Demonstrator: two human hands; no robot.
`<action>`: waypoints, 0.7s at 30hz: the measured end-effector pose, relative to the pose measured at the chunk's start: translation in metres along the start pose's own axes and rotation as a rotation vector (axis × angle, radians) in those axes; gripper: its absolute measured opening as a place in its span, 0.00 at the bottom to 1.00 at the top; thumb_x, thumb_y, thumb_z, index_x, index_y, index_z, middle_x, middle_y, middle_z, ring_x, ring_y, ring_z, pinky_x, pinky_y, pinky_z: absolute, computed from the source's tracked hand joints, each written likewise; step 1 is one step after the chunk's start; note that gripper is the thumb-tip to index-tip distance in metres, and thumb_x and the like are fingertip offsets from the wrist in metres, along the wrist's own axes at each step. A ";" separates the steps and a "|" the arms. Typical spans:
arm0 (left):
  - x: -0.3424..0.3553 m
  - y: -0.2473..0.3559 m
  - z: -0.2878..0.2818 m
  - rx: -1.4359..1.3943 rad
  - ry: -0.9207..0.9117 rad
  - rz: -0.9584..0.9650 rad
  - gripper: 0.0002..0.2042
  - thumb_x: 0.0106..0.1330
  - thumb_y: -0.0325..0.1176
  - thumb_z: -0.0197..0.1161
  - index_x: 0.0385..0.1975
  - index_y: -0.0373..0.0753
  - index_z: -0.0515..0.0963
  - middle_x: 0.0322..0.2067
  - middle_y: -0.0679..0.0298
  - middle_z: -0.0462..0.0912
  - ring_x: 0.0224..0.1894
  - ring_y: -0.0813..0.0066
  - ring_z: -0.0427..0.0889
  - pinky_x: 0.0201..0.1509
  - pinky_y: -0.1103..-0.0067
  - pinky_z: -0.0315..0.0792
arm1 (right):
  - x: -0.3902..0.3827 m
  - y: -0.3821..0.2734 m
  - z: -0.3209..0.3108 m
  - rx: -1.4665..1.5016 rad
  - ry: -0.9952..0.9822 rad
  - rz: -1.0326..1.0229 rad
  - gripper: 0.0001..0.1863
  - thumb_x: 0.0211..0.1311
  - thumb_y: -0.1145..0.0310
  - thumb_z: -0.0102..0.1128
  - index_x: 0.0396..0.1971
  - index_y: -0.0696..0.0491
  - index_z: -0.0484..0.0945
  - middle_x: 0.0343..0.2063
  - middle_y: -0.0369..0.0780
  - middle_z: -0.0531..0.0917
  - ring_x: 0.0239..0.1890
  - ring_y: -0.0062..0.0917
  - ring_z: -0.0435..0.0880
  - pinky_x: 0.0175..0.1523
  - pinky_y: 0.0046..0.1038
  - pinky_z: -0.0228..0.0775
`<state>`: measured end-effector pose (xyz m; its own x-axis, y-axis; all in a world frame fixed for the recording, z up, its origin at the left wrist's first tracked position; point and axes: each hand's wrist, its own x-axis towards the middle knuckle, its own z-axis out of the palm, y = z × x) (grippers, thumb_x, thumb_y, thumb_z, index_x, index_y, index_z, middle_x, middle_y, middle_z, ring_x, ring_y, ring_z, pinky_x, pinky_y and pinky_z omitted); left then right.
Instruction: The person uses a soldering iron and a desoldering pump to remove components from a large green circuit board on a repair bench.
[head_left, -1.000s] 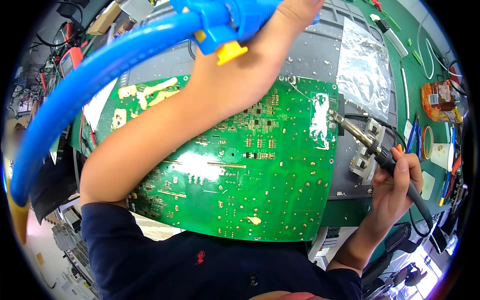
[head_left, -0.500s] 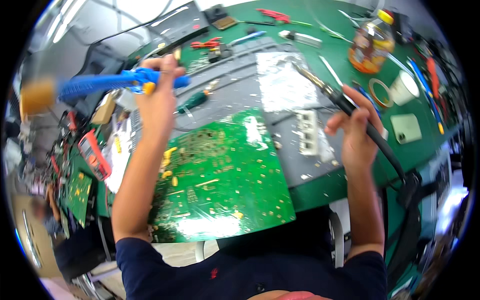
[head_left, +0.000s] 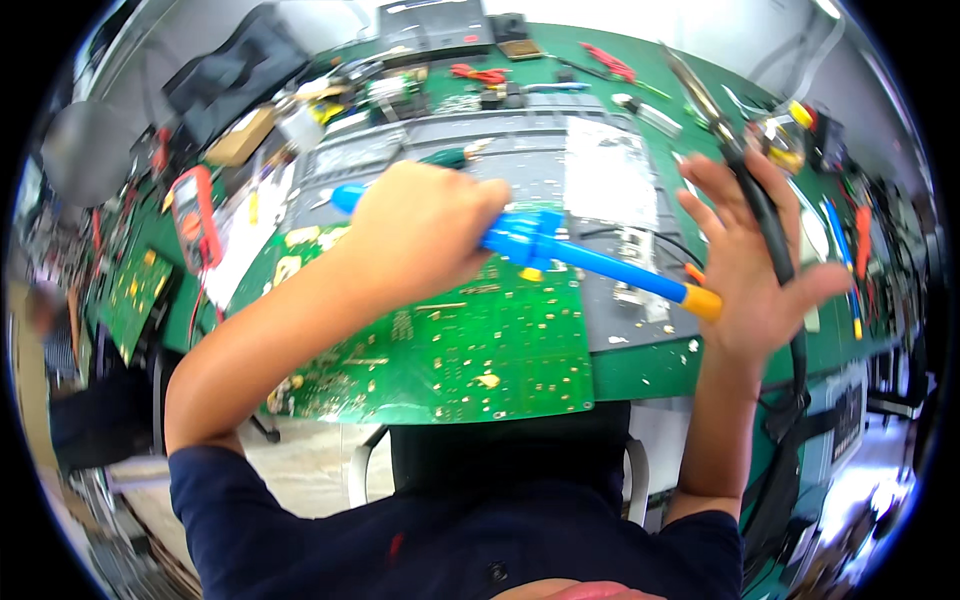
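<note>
My left hand (head_left: 425, 230) is wrapped round a blue solder sucker (head_left: 620, 272), above the big green circuit board (head_left: 440, 365). The sucker's yellow end reaches the palm of my right hand (head_left: 750, 290), apparently touching it. A soldering iron (head_left: 758, 195) with a black handle rests between the thumb and index finger of that hand, its metal tip pointing up and away. The other fingers of my right hand are spread. The board lies over the near edge of the bench, its far left part hidden behind my left hand and forearm.
A grey mat (head_left: 520, 150) bears a silvery sheet (head_left: 608, 178), a green-handled screwdriver (head_left: 445, 158) and a pale slotted part (head_left: 630, 290). A red multimeter (head_left: 192, 222) lies at left, near a smaller green board (head_left: 138, 300). A yellow-capped jar (head_left: 783, 145) stands at far right.
My left hand has swung the solder sucker from pointing left to pointing right, its yellow end now at my right palm. My right hand has opened its fingers wider around the iron.
</note>
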<state>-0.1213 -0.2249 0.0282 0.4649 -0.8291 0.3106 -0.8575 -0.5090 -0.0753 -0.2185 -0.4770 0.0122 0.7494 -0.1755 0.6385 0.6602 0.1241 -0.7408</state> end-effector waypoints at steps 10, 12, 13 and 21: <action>-0.004 0.038 -0.006 -0.024 0.005 -0.048 0.06 0.45 0.33 0.61 0.19 0.40 0.73 0.13 0.59 0.76 0.18 0.58 0.78 0.19 0.67 0.70 | -0.021 0.016 0.043 0.187 -0.017 -0.103 0.57 0.48 0.21 0.21 0.53 0.66 0.62 0.41 0.57 0.76 0.45 0.41 0.78 0.52 0.41 0.70; -0.003 0.044 -0.004 -0.037 -0.040 -0.042 0.06 0.48 0.33 0.59 0.19 0.39 0.73 0.14 0.58 0.76 0.18 0.59 0.79 0.20 0.69 0.71 | -0.022 0.014 0.051 0.127 0.009 -0.092 0.58 0.47 0.21 0.20 0.52 0.66 0.62 0.41 0.57 0.76 0.44 0.41 0.79 0.52 0.41 0.70; -0.002 0.047 -0.003 -0.039 -0.044 -0.033 0.06 0.48 0.33 0.59 0.19 0.38 0.73 0.14 0.58 0.77 0.18 0.59 0.79 0.20 0.69 0.71 | -0.021 0.014 0.054 0.134 0.049 -0.057 0.58 0.46 0.21 0.21 0.52 0.65 0.63 0.40 0.56 0.77 0.43 0.41 0.79 0.52 0.42 0.70; -0.017 0.006 0.008 -0.068 0.061 -0.020 0.05 0.47 0.32 0.62 0.20 0.42 0.73 0.16 0.62 0.76 0.20 0.59 0.79 0.23 0.68 0.71 | -0.018 0.008 0.037 -0.153 -0.086 -0.135 0.35 0.66 0.43 0.36 0.51 0.63 0.64 0.37 0.52 0.78 0.40 0.36 0.78 0.46 0.36 0.72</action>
<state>-0.1324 -0.2159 0.0148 0.4695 -0.8021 0.3692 -0.8620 -0.5069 -0.0050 -0.2245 -0.4370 0.0027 0.6607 -0.0956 0.7445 0.7443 -0.0453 -0.6663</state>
